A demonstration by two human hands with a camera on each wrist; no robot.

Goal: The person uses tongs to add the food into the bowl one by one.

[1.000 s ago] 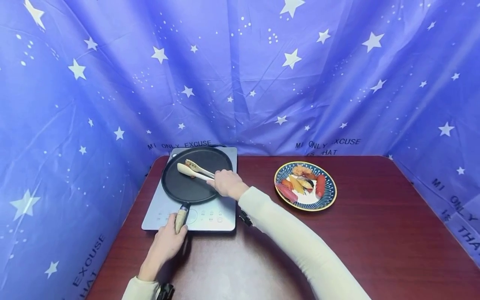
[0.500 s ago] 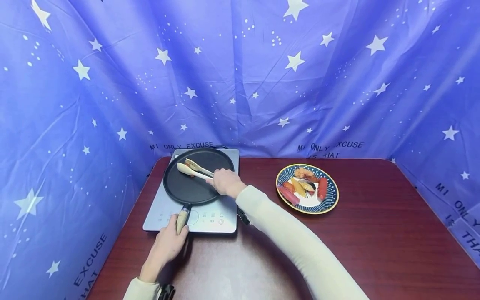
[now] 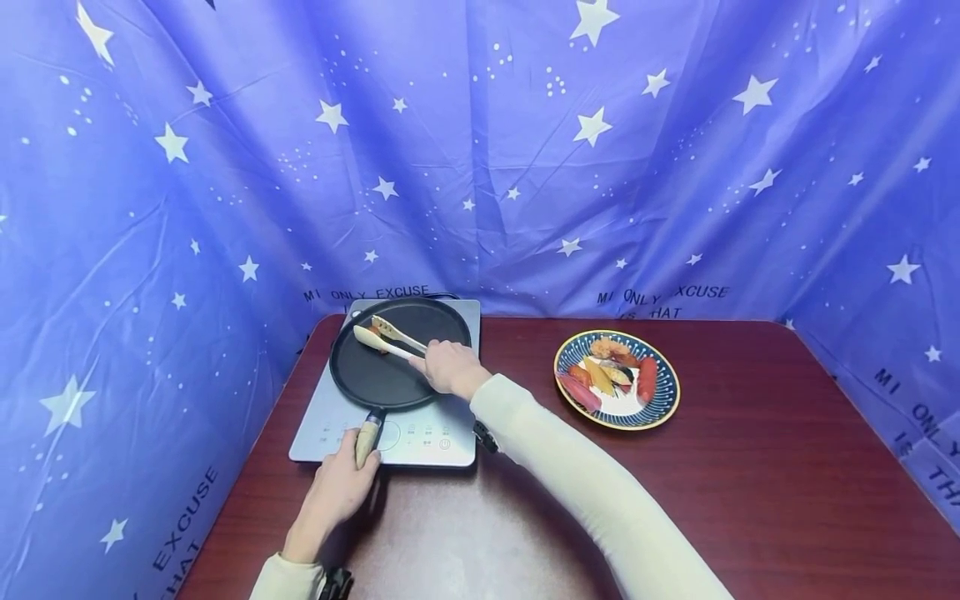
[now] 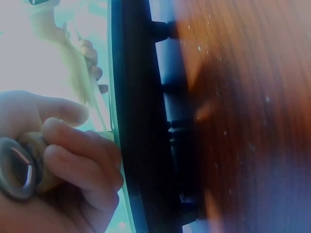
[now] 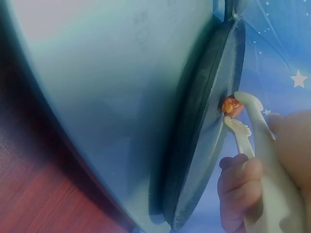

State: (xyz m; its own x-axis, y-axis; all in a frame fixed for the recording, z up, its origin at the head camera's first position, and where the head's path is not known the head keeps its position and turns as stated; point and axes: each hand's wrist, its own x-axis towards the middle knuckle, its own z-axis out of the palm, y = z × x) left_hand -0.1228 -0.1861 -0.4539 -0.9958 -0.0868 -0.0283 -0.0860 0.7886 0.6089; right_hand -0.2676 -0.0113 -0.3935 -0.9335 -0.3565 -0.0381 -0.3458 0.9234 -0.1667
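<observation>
The left hand (image 3: 341, 485) grips the wooden-looking handle (image 3: 367, 442) of a flat black frying pan (image 3: 382, 383). In the left wrist view its fingers (image 4: 80, 162) curl round the handle, whose metal end ring (image 4: 30, 174) shows. The right hand (image 3: 450, 368) holds cream-tipped tongs (image 3: 372, 338) over the pan. Between the tong tips, in the right wrist view, sits a small orange-red piece of food (image 5: 232, 107), right at the pan's surface; in the head view the tongs mostly hide it.
The pan rests on a silver induction cooktop (image 3: 435, 446) at the table's back left. To the right stands a blue patterned plate (image 3: 666, 396) with several food pieces, among them a red sausage (image 3: 647, 379). A starry blue curtain (image 3: 525, 208) surrounds the dark red table (image 3: 750, 467).
The head view has shifted slightly, so everything sits a little lower and to the right in it. Both hands keep their holds, and the tongs stay at nearly the same spot over the pan.
</observation>
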